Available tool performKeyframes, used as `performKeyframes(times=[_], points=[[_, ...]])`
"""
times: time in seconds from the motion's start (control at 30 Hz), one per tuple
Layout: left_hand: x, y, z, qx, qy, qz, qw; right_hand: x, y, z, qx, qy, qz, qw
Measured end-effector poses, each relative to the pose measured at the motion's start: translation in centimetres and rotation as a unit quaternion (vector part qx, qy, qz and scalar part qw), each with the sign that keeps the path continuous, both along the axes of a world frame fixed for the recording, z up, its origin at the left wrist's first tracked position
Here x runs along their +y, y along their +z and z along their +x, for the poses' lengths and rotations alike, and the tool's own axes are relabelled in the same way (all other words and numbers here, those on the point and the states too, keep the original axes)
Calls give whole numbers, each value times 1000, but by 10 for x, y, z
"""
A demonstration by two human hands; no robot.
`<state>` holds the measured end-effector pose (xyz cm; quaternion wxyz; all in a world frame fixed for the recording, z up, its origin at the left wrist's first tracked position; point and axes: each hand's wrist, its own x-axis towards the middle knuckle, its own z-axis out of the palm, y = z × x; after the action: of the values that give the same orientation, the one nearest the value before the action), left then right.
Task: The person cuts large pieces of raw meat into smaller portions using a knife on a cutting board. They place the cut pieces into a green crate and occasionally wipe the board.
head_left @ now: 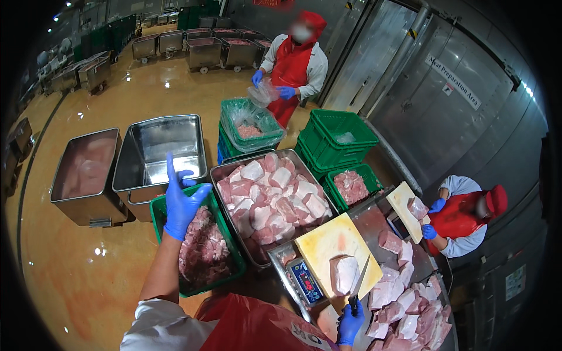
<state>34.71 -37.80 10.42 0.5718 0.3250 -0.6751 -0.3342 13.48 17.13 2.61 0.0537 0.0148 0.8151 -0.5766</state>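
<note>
My left hand (185, 202), in a blue glove, is raised with its fingers spread and nothing in it. Below it in the view is a green crate (239, 251) of meat trimmings (203, 248). Farther right, my gloved right hand (350, 323) is closed round the dark handle of a knife (362, 277). The blade lies over a white-yellow cutting board (322, 238), pointing away from me, along the right side of a block of pale pink meat (343, 275). Whether the blade touches that meat, I cannot tell.
A metal bin of meat blocks (275, 196) stands beyond the board. A digital scale (305, 282) sits left of it, and more meat pieces (413, 313) lie right. Two co-workers (295, 64) are near green crates (336, 140) and another board (404, 205). Metal carts (158, 158) stand left.
</note>
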Motion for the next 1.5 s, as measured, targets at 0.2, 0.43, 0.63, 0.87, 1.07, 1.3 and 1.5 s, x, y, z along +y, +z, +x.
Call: performKeyframes(times=[0.2,0.43,0.63,0.87,1.07,1.3,1.5], points=[[62,157,-23,75,-185,-172,965,13,-8,-6,8,1,-4,1000],[111,103,-96,-14,-321,-47,946,36,8,10,-3,-25,-14,1000],[196,-77,-160,-315,-470,-137,813,77,-19,17,10,-43,-9,999],[271,-108,-246,-249,-523,-363,730,112,9,33,-28,-71,-47,996],[259,-61,-297,-354,-483,-353,719,152,-2,48,-75,-85,2,994],[250,-15,-322,-354,-450,-391,721,177,-33,49,-45,-69,-32,996],[268,-18,-314,-366,-460,-374,717,182,-30,40,-77,-50,-16,996]])
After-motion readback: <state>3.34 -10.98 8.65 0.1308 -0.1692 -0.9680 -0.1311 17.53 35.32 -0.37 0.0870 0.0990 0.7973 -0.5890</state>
